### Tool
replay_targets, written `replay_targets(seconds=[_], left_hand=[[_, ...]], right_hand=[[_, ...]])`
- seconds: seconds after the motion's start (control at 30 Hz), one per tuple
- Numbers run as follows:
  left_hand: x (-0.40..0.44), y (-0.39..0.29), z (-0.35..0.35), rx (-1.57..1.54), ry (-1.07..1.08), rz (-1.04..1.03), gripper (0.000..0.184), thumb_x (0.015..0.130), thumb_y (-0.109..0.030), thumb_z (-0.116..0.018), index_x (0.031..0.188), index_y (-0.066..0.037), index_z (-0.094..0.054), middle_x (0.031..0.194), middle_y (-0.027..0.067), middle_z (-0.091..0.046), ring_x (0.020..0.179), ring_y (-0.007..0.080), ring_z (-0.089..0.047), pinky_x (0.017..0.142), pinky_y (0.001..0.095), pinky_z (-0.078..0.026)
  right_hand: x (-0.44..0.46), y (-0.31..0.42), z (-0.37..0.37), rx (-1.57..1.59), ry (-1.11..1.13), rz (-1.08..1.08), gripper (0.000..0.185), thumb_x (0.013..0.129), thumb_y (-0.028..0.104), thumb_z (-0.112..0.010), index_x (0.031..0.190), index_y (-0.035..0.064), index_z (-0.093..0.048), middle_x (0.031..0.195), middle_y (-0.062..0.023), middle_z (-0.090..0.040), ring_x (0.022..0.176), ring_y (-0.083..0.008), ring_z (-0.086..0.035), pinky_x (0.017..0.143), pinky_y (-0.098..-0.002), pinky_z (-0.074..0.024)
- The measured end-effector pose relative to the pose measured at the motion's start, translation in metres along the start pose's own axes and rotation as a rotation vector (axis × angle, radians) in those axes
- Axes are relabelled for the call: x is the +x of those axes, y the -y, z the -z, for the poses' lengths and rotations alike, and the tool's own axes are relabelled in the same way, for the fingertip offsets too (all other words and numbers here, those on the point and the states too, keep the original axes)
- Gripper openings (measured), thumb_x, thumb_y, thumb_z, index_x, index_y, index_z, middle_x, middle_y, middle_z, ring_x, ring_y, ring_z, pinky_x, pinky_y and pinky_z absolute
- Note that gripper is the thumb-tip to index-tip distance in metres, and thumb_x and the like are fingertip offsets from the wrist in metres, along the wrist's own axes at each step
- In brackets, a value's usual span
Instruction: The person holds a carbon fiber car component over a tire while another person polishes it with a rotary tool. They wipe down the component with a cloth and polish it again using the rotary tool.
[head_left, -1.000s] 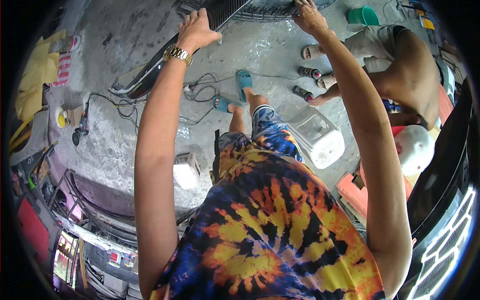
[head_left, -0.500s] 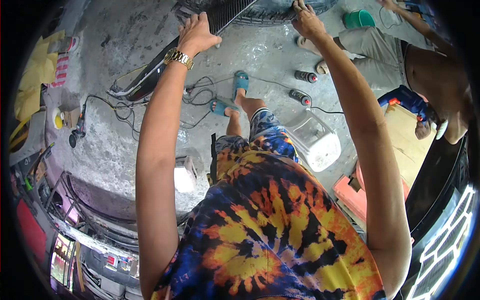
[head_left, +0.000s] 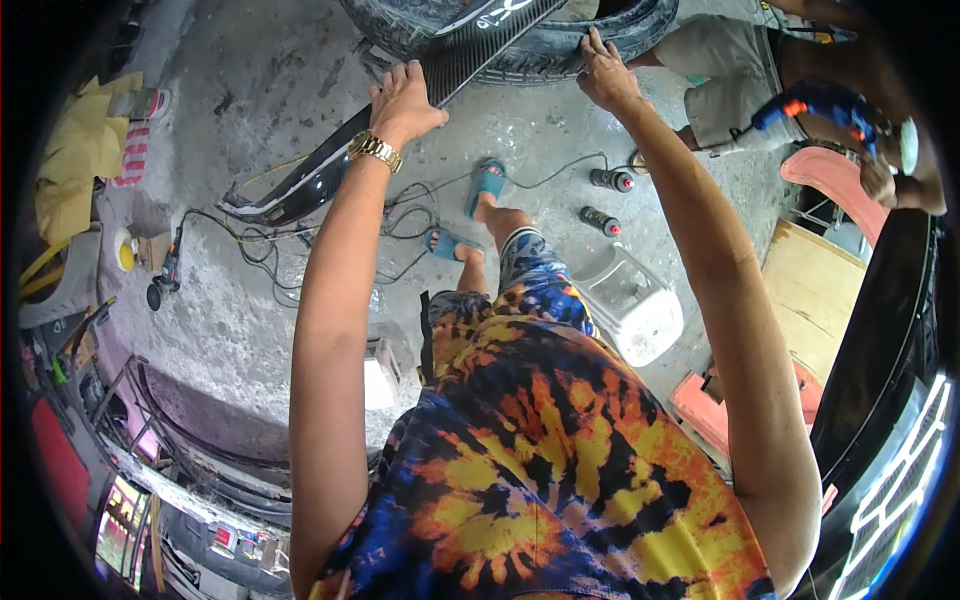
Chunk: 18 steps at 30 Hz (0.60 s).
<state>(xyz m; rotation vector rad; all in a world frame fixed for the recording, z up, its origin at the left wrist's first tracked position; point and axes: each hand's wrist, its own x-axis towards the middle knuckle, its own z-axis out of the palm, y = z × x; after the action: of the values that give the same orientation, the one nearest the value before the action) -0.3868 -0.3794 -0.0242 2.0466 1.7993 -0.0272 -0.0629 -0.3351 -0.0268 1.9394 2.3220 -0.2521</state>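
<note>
A long black car-body panel point(head_left: 480, 50) with a ribbed, grille-like section lies slantwise across a tyre point(head_left: 640, 35). Its glossy narrow end point(head_left: 300, 192) reaches down to the left, close to the floor. My left hand point(head_left: 404, 105), with a gold watch at the wrist, rests on the panel's near edge, fingers stretched forward and thumb out to the side. Against the tyre's near sidewall, right of the panel, lies my right hand point(head_left: 608, 78), its fingers extended and holding nothing.
Cables point(head_left: 405, 215) trail over the floor by my sandals. Two spray cans point(head_left: 601, 220) and a white plastic stool point(head_left: 640, 310) stand to the right. A co-worker holds a blue power tool point(head_left: 830, 105) at the right. A grinder point(head_left: 166, 275) lies on the left.
The tyre and panel show lower in view. My right hand has shifted slightly down and left. The co-worker's blue tool has risen, and the green bucket is mostly hidden.
</note>
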Motion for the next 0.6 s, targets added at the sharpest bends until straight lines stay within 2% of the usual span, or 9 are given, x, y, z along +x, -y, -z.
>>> replay_targets(seconds=[0.27,0.33,0.43,0.6], left_hand=[[0.002,-0.002,-0.001,-0.024,-0.008,0.001,0.094,0.070,-0.037,-0.080,0.145,-0.001,-0.036,0.140,0.0212,-0.048,0.133,0.0385,-0.043,0.107,0.0544,-0.036],[0.003,0.000,-0.003,-0.031,-0.019,0.000,0.091,0.068,-0.035,-0.078,0.143,0.000,-0.039,0.138,0.0196,-0.050,0.132,0.0359,-0.044,0.108,0.0516,-0.035],[0.002,0.003,-0.003,-0.008,-0.032,0.001,0.094,0.070,-0.037,-0.081,0.144,0.000,-0.036,0.139,0.0218,-0.049,0.132,0.0389,-0.044,0.107,0.0554,-0.036],[0.001,0.005,-0.003,-0.032,-0.012,0.004,0.094,0.070,-0.036,-0.080,0.144,0.000,-0.036,0.140,0.0216,-0.048,0.132,0.0391,-0.043,0.108,0.0555,-0.035]], right_hand=[[0.012,-0.007,-0.010,-0.053,-0.007,-0.004,0.072,0.085,0.020,-0.055,0.152,0.0034,-0.032,0.163,-0.0128,-0.023,0.142,-0.0439,-0.034,0.112,-0.0477,-0.0407],[0.011,-0.008,-0.016,-0.061,-0.010,0.010,0.074,0.085,0.021,-0.057,0.152,0.0036,-0.032,0.163,-0.0127,-0.023,0.141,-0.0438,-0.035,0.112,-0.0477,-0.0410],[0.014,-0.004,-0.008,-0.061,0.019,0.004,0.076,0.084,0.023,-0.058,0.152,0.0042,-0.032,0.163,-0.0125,-0.022,0.142,-0.0434,-0.035,0.111,-0.0484,-0.0413],[0.013,-0.009,-0.018,-0.040,0.004,0.034,0.076,0.083,0.023,-0.059,0.152,0.0050,-0.032,0.164,-0.0113,-0.021,0.142,-0.0421,-0.034,0.111,-0.0485,-0.0422]])
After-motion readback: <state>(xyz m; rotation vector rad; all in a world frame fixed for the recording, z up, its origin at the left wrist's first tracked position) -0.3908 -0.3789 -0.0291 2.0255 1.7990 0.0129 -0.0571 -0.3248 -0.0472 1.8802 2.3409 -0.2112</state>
